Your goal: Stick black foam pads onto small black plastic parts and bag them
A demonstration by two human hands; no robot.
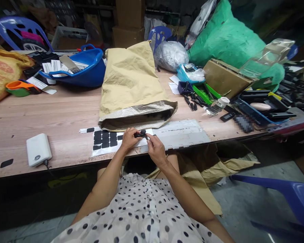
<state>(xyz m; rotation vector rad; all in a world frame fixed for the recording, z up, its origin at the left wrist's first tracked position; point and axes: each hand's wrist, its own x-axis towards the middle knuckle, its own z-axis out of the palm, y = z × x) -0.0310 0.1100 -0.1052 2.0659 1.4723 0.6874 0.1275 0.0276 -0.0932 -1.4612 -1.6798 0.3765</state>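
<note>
Between my two hands, just over the table's front edge, is a small black part with a round knob [143,132]; its exact kind is too small to make out. The fingers of my left hand [130,138] are closed on its left side. My right hand [155,148] pinches it from the right, close to the knob. Under my left hand lies a white sheet with rows of black rounded stickers [105,139]. A flat grey-white board [183,133] extends to the right of my hands. Behind them, the dark mouth of a large tan paper sack [131,77] faces me.
A white power bank [39,150] with a cable sits at the left. Further back is a blue basin [83,72] with white boxes. On the right are a clear bottle [217,106], a green tray [205,92] and a blue bin [255,113] of black parts. A purple chair [288,195] stands at right.
</note>
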